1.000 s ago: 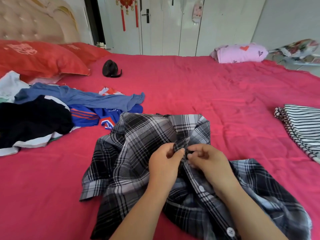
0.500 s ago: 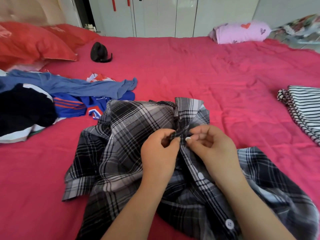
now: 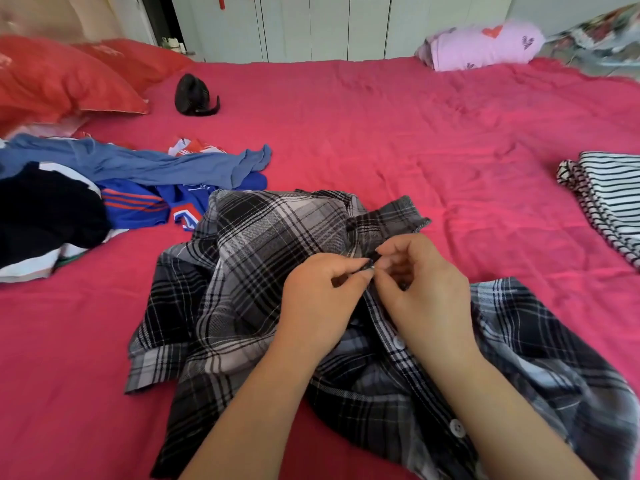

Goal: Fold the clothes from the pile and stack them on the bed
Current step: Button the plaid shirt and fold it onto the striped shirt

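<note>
A black-and-white plaid shirt [image 3: 256,258] lies rumpled on the red bed [image 3: 415,140] right in front of me. My left hand [image 3: 318,299] pinches the shirt's front edge just below the collar. My right hand [image 3: 422,289] pinches the facing edge at the same spot, fingertips meeting around a small button. Two white buttons further down the placket show fastened. The pile of unfolded clothes [image 3: 104,188], blue, black and white, sits at the left. A folded striped garment [image 3: 609,199] lies at the right edge.
Red pillows [image 3: 65,81] are at the far left, with a small black object [image 3: 192,97] beside them. A pink bundle [image 3: 481,46] lies at the bed's far right corner. White wardrobe doors [image 3: 311,26] stand behind the bed.
The view has tipped down and shifted a little. Both hands stay at the shirt's collar area, working the same button, and the collar has been tugged slightly to the right.
</note>
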A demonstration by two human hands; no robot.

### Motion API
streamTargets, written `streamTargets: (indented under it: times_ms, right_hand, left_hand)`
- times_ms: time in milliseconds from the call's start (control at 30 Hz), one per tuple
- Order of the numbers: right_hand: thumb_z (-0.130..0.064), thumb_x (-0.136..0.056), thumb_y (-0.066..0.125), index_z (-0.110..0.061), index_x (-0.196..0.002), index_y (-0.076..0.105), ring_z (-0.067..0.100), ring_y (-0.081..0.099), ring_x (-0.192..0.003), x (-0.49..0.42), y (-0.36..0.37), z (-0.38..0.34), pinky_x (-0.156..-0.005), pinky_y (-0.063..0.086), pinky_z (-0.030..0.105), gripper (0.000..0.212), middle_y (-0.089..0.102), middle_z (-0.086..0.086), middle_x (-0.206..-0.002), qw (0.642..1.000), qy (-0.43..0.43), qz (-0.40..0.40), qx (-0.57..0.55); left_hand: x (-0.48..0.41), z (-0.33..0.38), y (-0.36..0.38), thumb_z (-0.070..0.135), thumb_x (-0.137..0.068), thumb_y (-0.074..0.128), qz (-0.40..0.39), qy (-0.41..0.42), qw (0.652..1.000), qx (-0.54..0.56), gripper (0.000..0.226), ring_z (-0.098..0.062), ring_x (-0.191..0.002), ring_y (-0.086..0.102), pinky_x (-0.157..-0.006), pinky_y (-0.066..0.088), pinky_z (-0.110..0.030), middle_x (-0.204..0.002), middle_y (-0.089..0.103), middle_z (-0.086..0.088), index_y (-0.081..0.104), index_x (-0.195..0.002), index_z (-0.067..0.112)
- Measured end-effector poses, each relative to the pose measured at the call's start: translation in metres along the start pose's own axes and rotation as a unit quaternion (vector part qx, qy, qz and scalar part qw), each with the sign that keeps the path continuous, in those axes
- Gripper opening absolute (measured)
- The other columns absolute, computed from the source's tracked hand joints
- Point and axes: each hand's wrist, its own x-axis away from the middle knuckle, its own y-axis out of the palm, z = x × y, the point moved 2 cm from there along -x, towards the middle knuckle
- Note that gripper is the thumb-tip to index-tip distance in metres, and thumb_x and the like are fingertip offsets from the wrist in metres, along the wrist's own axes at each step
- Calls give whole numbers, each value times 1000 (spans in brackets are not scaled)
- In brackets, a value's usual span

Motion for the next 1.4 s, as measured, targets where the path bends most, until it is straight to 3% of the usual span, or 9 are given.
streamTargets:
  times_ms: [133, 333, 533, 633, 767, 867, 967, 1133, 1400]
  right_hand:
    - [-6, -76, 70, -29, -79, 52, -1, 60, -74, -2, -3, 1, -70, 45, 9, 30, 61, -16, -72, 999, 11, 5, -41]
    - [-4, -76, 68, -29, -79, 54, 0, 61, -73, -1, -2, 0, -73, 49, 15, 29, 62, -15, -75, 998, 13, -12, -68]
    - [-4, -78, 68, -30, -82, 52, 0, 60, -74, -2, -1, -1, -73, 47, 14, 31, 59, -16, -73, 997, 11, -33, -69]
    - [-5, -79, 67, -31, -84, 51, 1, 59, -74, -1, 4, 2, -70, 42, 7, 32, 58, -14, -73, 994, 41, -54, -81]
    - [-5, -79, 67, -27, -85, 52, -2, 57, -79, 2, 12, 7, -64, 34, -1, 27, 56, -15, -72, 997, 47, -51, -36]
    - [-4, -77, 66, -30, -83, 49, -2, 56, -77, 5, 18, 5, -65, 38, 2, 32, 57, -16, -71, 999, 20, -43, -11]
    - [-5, -77, 66, -33, -84, 46, -2, 56, -72, 9, 21, 3, -68, 39, 8, 35, 56, -21, -69, 999, 9, -34, 4]
    - [-10, -77, 70, -37, -80, 41, -6, 60, -76, 8, 15, 2, -70, 49, 17, 40, 60, -20, -69, 999, 36, -22, -32]
    - [-7, -77, 72, -32, -85, 46, -4, 61, -75, 3, 6, 2, -71, 43, 4, 37, 64, -16, -74, 997, 27, -24, -69]
  left_hand:
    - [-1, -2, -6, 18, -91, 56, -59, -40, 994, 86, 18, -4, -92, 62, -89, 50, -28, -98, 69, 10, 71, -96, 27]
    - [1, -3, -9, 12, -80, 70, -43, -85, 979, 183, 15, -3, -86, 67, -75, 54, -18, -90, 73, 7, 74, -86, 25]
    - [0, -6, -8, 12, -78, 71, 18, -58, 992, 110, 12, -11, -85, 68, -86, 54, -35, -86, 73, 3, 75, -87, 19]
    - [-2, -5, -11, 8, -84, 64, 60, -153, 952, 259, 14, -20, -71, 68, -72, 56, -35, -72, 71, -3, 70, -73, 15]
    - [-1, -4, -16, 11, -87, 61, 62, -217, 893, 390, 11, -21, -66, 67, -62, 56, -32, -70, 69, -8, 63, -76, 8]
    - [4, -10, -8, 15, -86, 63, 72, -177, 937, 294, 9, -27, -80, 67, -77, 54, -41, -82, 70, -12, 66, -80, 8]
    - [5, -10, 3, 19, -83, 66, 77, -80, 990, 90, 5, -2, -67, 57, -67, 47, -17, -73, 64, 4, 65, -80, 15]
    - [6, -7, 3, 21, -83, 64, 109, 33, 986, -125, 3, -3, -69, 47, -64, 34, -6, -75, 56, 8, 62, -81, 20]
    - [3, -17, 2, 19, -79, 71, 45, -100, 989, 103, 11, -3, -68, 56, -71, 47, -22, -75, 66, 8, 75, -89, 15]
